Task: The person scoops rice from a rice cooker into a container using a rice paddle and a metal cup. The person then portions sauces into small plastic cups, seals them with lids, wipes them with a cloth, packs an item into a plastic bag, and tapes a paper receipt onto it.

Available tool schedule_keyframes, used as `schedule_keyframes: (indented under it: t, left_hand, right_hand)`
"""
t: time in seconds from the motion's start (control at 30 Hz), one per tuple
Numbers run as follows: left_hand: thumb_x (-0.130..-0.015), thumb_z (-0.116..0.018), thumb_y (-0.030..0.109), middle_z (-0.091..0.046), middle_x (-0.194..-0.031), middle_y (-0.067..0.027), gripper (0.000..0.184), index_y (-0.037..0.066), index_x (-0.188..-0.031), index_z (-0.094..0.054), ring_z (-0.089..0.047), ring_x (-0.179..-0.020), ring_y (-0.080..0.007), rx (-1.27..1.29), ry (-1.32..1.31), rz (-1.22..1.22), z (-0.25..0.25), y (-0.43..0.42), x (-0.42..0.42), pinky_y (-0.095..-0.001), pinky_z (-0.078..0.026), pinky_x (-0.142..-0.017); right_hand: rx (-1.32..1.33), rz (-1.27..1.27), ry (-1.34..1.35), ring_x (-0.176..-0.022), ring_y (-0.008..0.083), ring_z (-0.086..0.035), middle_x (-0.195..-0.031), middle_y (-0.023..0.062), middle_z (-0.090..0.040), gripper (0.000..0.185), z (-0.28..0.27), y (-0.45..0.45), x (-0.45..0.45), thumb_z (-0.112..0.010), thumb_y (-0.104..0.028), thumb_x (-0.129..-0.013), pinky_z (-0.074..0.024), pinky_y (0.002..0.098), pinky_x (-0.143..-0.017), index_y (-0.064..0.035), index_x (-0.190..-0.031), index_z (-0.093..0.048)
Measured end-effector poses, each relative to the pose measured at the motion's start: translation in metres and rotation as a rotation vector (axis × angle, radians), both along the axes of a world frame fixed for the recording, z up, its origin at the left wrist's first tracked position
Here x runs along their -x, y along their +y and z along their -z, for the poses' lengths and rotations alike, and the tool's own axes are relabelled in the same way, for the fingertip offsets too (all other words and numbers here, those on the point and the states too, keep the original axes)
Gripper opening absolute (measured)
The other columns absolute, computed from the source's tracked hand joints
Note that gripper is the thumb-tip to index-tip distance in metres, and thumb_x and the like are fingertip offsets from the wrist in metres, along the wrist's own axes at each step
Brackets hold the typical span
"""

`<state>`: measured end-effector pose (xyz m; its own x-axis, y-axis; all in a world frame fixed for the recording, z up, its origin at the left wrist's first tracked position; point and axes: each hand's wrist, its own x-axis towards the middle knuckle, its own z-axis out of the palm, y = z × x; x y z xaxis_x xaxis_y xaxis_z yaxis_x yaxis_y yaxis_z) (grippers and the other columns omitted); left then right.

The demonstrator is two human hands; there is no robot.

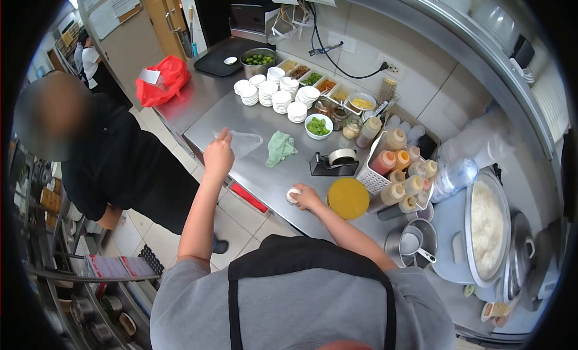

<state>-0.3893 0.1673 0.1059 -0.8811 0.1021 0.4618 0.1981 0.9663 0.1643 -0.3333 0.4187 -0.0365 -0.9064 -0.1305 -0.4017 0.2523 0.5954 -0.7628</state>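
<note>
My left hand [220, 152] is raised over the near-left part of the steel counter, its fingers closed on the edge of a clear plastic bag [245, 144]. The bag spreads to the right of the fingers and looks flat. Close to the counter's front edge, my right hand [308, 198] grips a small white round cup [293, 195]; its contents are hard to make out. A crumpled green cloth [280, 149] lies between the two hands, farther back. Just right of my right hand is a round yellow board [348, 198], with a black tape dispenser [334, 162] behind it.
Stacked white cups [281, 100] stand at the back, near a bowl of chopped greens [318, 126]. A white basket [394, 175] of sauce bottles, metal pots [411, 240] and a large rice pan [486, 229] fill the right. A person in black [129, 157] stands at left.
</note>
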Motion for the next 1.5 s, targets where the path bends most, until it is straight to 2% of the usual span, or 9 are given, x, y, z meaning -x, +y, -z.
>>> schedule_keyframes:
  t: [0.33,0.73,0.8,0.87,1.0,1.17,1.37,1.4,1.5]
  left_hand:
    - [-0.067,-0.05,-0.001,-0.046,-0.122,-0.015,0.031,0.001,-0.097,-0.056,-0.061,-0.076,-0.0337,0.062,-0.215,0.207,0.052,0.052,0.001,-0.0398,-0.051,-0.065]
    - [-0.063,-0.051,-0.005,-0.032,-0.131,-0.0212,0.061,-0.003,-0.123,-0.037,-0.055,-0.091,-0.0377,-0.163,-0.418,0.446,0.032,0.14,-0.062,-0.0414,-0.047,-0.075]
    - [-0.063,-0.05,-0.006,-0.031,-0.133,-0.0203,0.06,-0.004,-0.122,-0.037,-0.055,-0.09,-0.0377,-0.161,-0.091,0.609,0.034,0.151,-0.074,-0.0419,-0.046,-0.076]
    - [-0.065,-0.048,-0.006,-0.03,-0.132,-0.0229,0.06,-0.004,-0.123,-0.036,-0.054,-0.093,-0.0392,-0.202,-0.203,0.703,0.019,0.162,-0.091,-0.043,-0.046,-0.078]
    - [-0.064,-0.044,-0.008,-0.03,-0.132,-0.0243,0.06,-0.004,-0.123,-0.036,-0.049,-0.102,-0.0393,-0.412,-0.502,0.84,-0.021,0.166,-0.122,-0.0432,-0.043,-0.084]
    - [-0.06,-0.047,-0.01,-0.037,-0.128,-0.0234,0.062,-0.001,-0.12,-0.041,-0.059,-0.075,-0.036,-0.555,-0.24,0.706,-0.022,0.123,-0.085,-0.0371,-0.049,-0.071]
    - [-0.068,-0.064,0.003,-0.048,-0.12,-0.0203,0.066,0.003,-0.127,-0.035,-0.052,-0.054,-0.0113,-0.867,-0.744,0.49,-0.01,0.091,-0.062,-0.0228,-0.045,-0.053]
    - [-0.069,-0.068,0.007,-0.048,-0.12,-0.0182,0.071,0.005,-0.13,-0.031,-0.052,-0.056,-0.0096,-1.043,-0.72,0.554,-0.01,0.08,-0.061,-0.023,-0.044,-0.053]
    - [-0.065,-0.074,0.015,-0.038,-0.129,-0.0185,0.089,0.008,-0.135,-0.02,-0.056,-0.093,-0.0193,-1.164,-0.525,0.638,0.032,0.046,-0.044,-0.028,-0.047,-0.072]
  right_hand:
    - [0.751,0.138,-0.009,-0.084,0.009,-0.058,-0.096,0.0012,-0.061,0.035,-0.102,0.002,0.013,-0.061,-0.01,-0.079,-0.0474,0.0213,-0.066,-0.0106,-0.113,-0.052]
    - [0.72,0.143,0.183,-0.086,0.0115,-0.055,-0.103,0.0053,-0.057,0.034,-0.06,0.002,0.03,-0.055,-0.005,-0.079,-0.0463,0.0254,-0.073,-0.004,-0.113,-0.05]
    - [0.766,0.092,0.188,-0.089,0.0131,-0.054,-0.105,0.0066,-0.056,0.036,-0.048,0.003,0.041,-0.054,-0.004,-0.079,-0.046,0.0268,-0.076,-0.003,-0.115,-0.049]
    - [1.442,-0.077,-0.073,-0.092,0.0168,-0.054,-0.102,0.0086,-0.057,0.036,-0.029,-0.001,0.059,-0.057,-0.007,-0.079,-0.0462,0.0307,-0.079,-0.0015,-0.113,-0.049]
    - [0.661,-0.36,0.114,-0.098,0.0203,-0.053,-0.112,0.0099,-0.053,0.039,-0.089,-0.005,0.042,-0.048,-0.013,-0.083,-0.0419,0.0311,-0.088,-0.0041,-0.12,-0.042]
    - [-0.016,-0.521,0.096,-0.096,0.0234,-0.055,-0.108,0.012,-0.055,0.033,-0.099,0.006,0.045,-0.047,-0.017,-0.082,-0.0419,0.0351,-0.084,-0.0031,-0.113,-0.049]
    - [-0.261,-0.372,-0.004,-0.093,0.0276,-0.056,-0.104,0.0158,-0.058,0.033,-0.026,0.006,0.058,-0.046,-0.024,-0.079,-0.0436,0.0375,-0.079,-0.0047,-0.102,-0.058]
    - [-0.536,-0.633,0.184,-0.098,0.0275,-0.055,-0.109,0.0131,-0.056,0.034,0.007,0.015,0.076,-0.038,-0.028,-0.084,-0.0406,0.0383,-0.084,-0.0096,-0.106,-0.057]
    - [-0.417,-0.745,0.296,-0.09,0.028,-0.057,-0.099,0.0142,-0.06,0.03,-0.127,0.025,0.036,-0.062,-0.016,-0.072,-0.0438,0.0355,-0.08,-0.0032,-0.099,-0.06]
